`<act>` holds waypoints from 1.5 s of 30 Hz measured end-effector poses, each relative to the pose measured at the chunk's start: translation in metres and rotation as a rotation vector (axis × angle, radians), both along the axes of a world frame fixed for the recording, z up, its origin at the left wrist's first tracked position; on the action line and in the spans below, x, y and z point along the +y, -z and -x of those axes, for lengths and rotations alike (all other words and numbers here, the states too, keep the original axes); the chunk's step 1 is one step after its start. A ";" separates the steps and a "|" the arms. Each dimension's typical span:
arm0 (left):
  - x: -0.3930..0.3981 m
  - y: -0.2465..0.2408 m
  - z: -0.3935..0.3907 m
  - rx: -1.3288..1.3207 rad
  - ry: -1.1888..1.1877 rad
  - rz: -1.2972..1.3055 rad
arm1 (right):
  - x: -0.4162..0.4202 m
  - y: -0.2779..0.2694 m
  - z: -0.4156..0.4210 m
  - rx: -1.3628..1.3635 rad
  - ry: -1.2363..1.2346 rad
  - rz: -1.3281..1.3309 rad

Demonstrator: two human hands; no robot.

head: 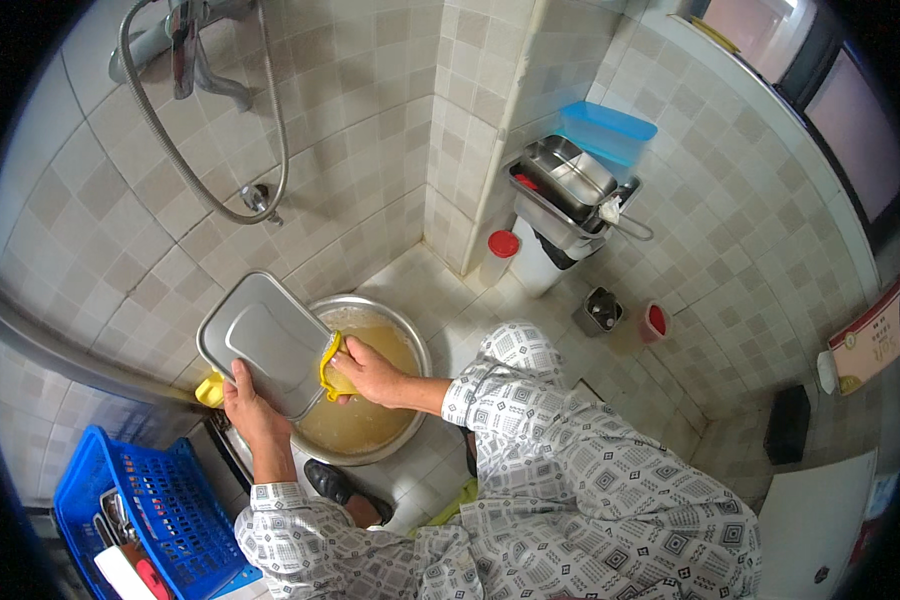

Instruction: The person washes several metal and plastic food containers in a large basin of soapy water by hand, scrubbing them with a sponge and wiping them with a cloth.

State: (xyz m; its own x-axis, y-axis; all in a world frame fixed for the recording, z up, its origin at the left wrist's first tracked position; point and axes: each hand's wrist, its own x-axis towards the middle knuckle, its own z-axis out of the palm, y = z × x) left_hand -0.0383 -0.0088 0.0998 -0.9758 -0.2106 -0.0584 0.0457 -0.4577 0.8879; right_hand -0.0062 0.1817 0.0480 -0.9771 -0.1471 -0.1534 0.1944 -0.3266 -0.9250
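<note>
My left hand (pixel 253 409) grips the lower left edge of a grey rectangular metal lid or tray (pixel 259 337), thumb on its face. The piece is tilted over the left side of a round metal basin (pixel 418 352) on the floor. Cloudy yellowish-brown water (pixel 371 427) with some foam stands in the basin. At the right edge of the metal piece, my right hand (pixel 367 373) is closed on a yellow-edged scrubbing pad (pixel 333 367), which touches it. The palm side of the right hand is hidden.
A blue plastic basket (pixel 172 510) with utensils stands lower left, near a yellow bottle (pixel 210 390). Steel pans (pixel 570 180) are stacked on a white bin (pixel 529 259), beside a red-lidded container (pixel 501 251). A shower hose (pixel 195 187) hangs on the wall. My shoe (pixel 337 484) is near the basin.
</note>
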 end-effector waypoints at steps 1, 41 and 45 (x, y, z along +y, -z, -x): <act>-0.002 -0.006 -0.003 -0.022 -0.051 -0.031 | -0.006 0.001 -0.001 0.004 0.018 0.033; -0.010 -0.003 0.013 -0.344 0.131 -0.150 | 0.056 -0.039 0.047 0.285 0.051 -0.477; -0.005 0.001 0.013 -0.321 0.206 -0.149 | 0.055 -0.055 0.051 0.274 0.065 -0.451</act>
State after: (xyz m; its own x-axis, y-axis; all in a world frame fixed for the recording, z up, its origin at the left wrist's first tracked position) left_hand -0.0515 -0.0141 0.0991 -0.9241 0.0214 -0.3816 -0.3289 -0.5528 0.7657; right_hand -0.0575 0.2372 0.1029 -0.9952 -0.0634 0.0747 -0.0815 0.1124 -0.9903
